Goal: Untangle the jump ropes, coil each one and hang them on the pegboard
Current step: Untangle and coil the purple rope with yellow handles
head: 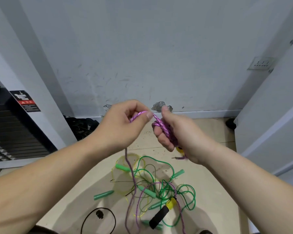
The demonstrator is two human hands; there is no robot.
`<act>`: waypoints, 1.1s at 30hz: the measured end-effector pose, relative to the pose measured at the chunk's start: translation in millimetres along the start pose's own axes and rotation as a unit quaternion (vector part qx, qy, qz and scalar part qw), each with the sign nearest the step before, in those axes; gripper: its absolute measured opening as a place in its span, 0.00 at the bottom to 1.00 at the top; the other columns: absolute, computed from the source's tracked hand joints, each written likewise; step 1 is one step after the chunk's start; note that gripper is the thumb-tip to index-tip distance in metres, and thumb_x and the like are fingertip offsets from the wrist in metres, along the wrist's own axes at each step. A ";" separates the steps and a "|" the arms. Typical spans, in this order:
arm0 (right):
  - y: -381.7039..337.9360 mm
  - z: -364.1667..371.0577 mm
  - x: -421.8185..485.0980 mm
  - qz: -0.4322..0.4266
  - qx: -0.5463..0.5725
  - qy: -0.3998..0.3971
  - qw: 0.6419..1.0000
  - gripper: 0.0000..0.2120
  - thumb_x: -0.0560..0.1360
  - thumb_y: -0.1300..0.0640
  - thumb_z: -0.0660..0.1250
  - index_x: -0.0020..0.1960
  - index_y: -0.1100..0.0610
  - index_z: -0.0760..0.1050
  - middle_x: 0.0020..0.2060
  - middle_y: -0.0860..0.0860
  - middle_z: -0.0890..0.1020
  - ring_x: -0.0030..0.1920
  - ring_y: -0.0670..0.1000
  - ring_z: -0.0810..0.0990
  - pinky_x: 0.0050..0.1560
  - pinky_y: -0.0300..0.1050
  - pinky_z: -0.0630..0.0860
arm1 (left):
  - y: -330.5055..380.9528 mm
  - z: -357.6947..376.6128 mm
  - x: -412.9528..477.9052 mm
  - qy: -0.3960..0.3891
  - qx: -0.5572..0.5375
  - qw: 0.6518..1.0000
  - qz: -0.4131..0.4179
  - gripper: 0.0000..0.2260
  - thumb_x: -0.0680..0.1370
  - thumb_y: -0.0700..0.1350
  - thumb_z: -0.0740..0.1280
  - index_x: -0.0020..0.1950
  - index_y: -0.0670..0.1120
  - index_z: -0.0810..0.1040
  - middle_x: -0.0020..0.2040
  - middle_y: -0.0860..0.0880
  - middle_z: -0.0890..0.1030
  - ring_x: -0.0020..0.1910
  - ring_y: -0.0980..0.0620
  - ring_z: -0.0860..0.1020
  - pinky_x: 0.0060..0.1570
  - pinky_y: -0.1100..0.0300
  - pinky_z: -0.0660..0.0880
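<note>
My left hand (pixel 123 124) pinches a purple braided jump rope (pixel 161 124) between thumb and fingers. My right hand (pixel 178 134) grips several turns of that same rope wound round its fingers, with a yellow bit of handle showing under the palm. The rope's loose length hangs from my left hand down to the floor. Below lies a tangle of green ropes (pixel 172 188) with green handles (pixel 103 195), a thin yellow rope (pixel 125 166), and a black handle with a yellow end (pixel 162 213).
A thin black cord loop (pixel 98 218) lies on the beige floor at bottom left. Black gym equipment with a warning sticker (pixel 25 101) stands at the left. A scuffed grey wall is ahead, with a socket plate (pixel 260 63) at the upper right. No pegboard is in view.
</note>
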State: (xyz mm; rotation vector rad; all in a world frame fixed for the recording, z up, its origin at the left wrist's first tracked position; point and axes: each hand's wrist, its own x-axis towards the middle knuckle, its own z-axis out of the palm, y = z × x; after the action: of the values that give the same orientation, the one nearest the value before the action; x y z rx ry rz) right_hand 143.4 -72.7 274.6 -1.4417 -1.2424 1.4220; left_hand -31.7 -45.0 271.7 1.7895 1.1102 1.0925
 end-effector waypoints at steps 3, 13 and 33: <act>-4.7 2.8 -3.1 0.038 0.125 -0.069 0.989 0.21 0.83 0.44 0.59 0.38 0.56 0.73 0.26 0.53 0.67 0.25 0.52 0.62 0.29 0.45 0.58 | -18.9 -3.1 2.4 -0.020 0.033 0.999 -0.027 0.09 0.83 0.45 0.67 0.46 0.45 0.83 0.31 0.51 0.72 0.29 0.58 0.66 0.29 0.66 0.63; 8.0 -4.5 10.0 -0.032 0.145 0.098 0.984 0.18 0.86 0.46 0.56 0.47 0.58 0.72 0.53 0.59 0.86 0.53 0.55 0.87 0.61 0.55 0.82 | -23.7 34.4 -26.2 -0.249 0.169 0.952 -0.055 0.15 0.83 0.51 0.63 0.39 0.46 0.75 0.28 0.52 0.71 0.29 0.55 0.67 0.32 0.54 0.67; -4.9 2.1 -2.8 0.047 0.291 -0.039 0.955 0.21 0.86 0.45 0.53 0.39 0.54 0.68 0.40 0.62 0.86 0.32 0.55 0.82 0.33 0.43 0.75 | -25.9 16.3 -17.6 -0.193 0.146 0.967 -0.083 0.14 0.84 0.46 0.61 0.40 0.49 0.79 0.30 0.49 0.74 0.27 0.56 0.68 0.30 0.56 0.68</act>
State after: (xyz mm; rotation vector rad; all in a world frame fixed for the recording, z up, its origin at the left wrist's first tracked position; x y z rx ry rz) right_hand 140.9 -74.5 279.8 -1.0508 -0.7076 1.7379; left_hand -28.7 -54.9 238.0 1.9840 1.1925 0.4680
